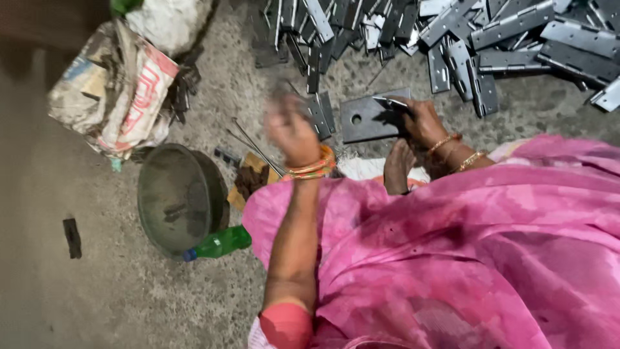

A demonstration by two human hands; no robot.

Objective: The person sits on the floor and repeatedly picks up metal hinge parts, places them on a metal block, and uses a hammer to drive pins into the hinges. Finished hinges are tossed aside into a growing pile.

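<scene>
My right hand [423,123] grasps a small metal piece [391,102] over the drilled steel plate [365,119]; left hand [290,129] blurred, grip unclear. Big hinge pile [491,39] on floor looks unprocessed.

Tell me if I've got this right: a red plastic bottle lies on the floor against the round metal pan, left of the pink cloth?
Not quite. The plastic bottle is green, not red, as the head view shows. The rest holds: it lies on the floor against the round metal pan, left of the pink cloth.
</scene>
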